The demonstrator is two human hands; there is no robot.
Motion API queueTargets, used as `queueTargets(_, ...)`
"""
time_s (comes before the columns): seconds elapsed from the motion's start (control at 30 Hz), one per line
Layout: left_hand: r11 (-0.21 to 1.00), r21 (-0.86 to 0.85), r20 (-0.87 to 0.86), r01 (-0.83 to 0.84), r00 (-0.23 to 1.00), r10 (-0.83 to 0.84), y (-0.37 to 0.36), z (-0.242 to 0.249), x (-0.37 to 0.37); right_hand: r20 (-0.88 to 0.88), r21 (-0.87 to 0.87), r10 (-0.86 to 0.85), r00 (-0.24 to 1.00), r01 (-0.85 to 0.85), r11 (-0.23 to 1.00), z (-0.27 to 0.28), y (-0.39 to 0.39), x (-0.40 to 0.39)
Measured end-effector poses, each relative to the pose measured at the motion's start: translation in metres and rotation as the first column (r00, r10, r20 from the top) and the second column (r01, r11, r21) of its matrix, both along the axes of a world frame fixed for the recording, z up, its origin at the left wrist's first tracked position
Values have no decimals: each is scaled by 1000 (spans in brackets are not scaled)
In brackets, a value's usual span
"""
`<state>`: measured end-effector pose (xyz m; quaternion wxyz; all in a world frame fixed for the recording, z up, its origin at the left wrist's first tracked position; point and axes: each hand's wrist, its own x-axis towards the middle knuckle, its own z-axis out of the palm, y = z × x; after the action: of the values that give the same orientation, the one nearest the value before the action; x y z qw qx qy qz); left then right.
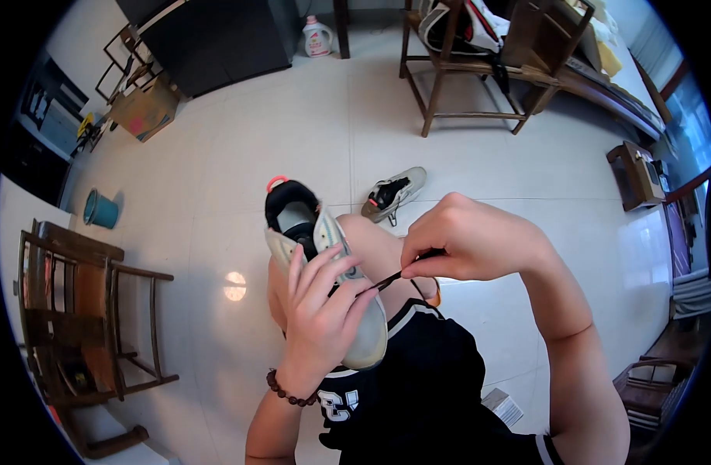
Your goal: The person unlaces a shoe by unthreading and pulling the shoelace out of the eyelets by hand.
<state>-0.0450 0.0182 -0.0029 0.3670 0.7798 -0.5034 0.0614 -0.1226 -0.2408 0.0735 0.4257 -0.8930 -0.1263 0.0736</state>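
Note:
A grey-white sneaker (363, 341) rests on my lap, its heel with a pink-red pull loop pointing away from me and its toe toward me. My left hand (320, 310) lies across its lacing area, thumb and forefinger pinched together at a dark shoelace, other fingers spread over the upper. From there the shoelace (389, 280) runs taut up to my right hand (464, 240), which grips it between thumb and fingers beside the shoe. A matching sneaker (395, 192) sits on the floor ahead, its dark lace trailing.
Wooden chairs stand at left (92, 310) and at the back right (479, 77). A teal bucket (101, 209), a cardboard box (144, 107) and a detergent bottle (317, 37) are on the tiled floor. A small wooden stool (636, 177) is by the right wall.

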Motion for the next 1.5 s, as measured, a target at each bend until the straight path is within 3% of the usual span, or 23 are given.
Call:
queueTargets(0.07,999,-17,58,45,997,-44,-15,12,0,81,-64,55,995,-50,997,3,-12,-3)
queueTargets(0.13,983,87,-201,162,969,-142,-22,12,2,114,-67,46,992,-39,997,11,-21,-8)
queueTargets(0.2,981,4,-108,195,975,-194,-23,7,4,148,-71,42,988,-31,997,17,-30,-15)
queueTargets(0.27,985,88,-333,151,936,-114,-12,9,5,92,-102,20,996,-10,995,26,-44,-22)
queueTargets(0.3,984,44,-368,173,918,-145,-8,3,6,94,-106,7,996,3,994,28,-51,-26)
queueTargets(0.37,977,89,-409,193,901,-141,-1,5,5,45,-71,49,998,-46,996,32,-62,-31)
queueTargets(0.6,912,258,-509,320,847,-153,6,18,8,-29,-47,-45,999,44,998,53,-92,-50)
queueTargets(0.8,968,13,-577,249,793,-196,-38,46,-16,51,73,68,996,-72,995,27,-42,-24)
queueTargets(0.87,975,-156,-810,157,545,-217,-44,50,-19,5,80,83,997,-83,993,25,-34,-19)
queueTargets(1.0,994,-24,-792,110,605,-86,-21,39,3,-1,176,35,999,-34,984,16,-42,-21)
queueTargets(1.13,976,-206,-839,64,502,-210,46,23,39,-125,325,-57,990,96,941,11,-55,-29)
queueTargets(1.27,978,-209,-835,29,515,-194,56,31,47,-90,403,10,996,27,915,-11,-34,-18)
queueTargets(1.33,987,-160,-464,-30,884,-48,22,61,25,-86,378,68,994,-31,925,-3,-11,-4)
queueTargets(1.4,986,-55,-349,160,922,-169,13,73,21,-77,459,113,991,-65,886,3,14,9)
queueTargets(1.47,983,-102,-351,151,919,-177,11,68,16,-62,397,148,987,-112,911,-2,27,20)
queueTargets(1.5,992,-89,-576,94,807,-128,17,60,16,26,349,170,985,-168,922,-10,31,26)
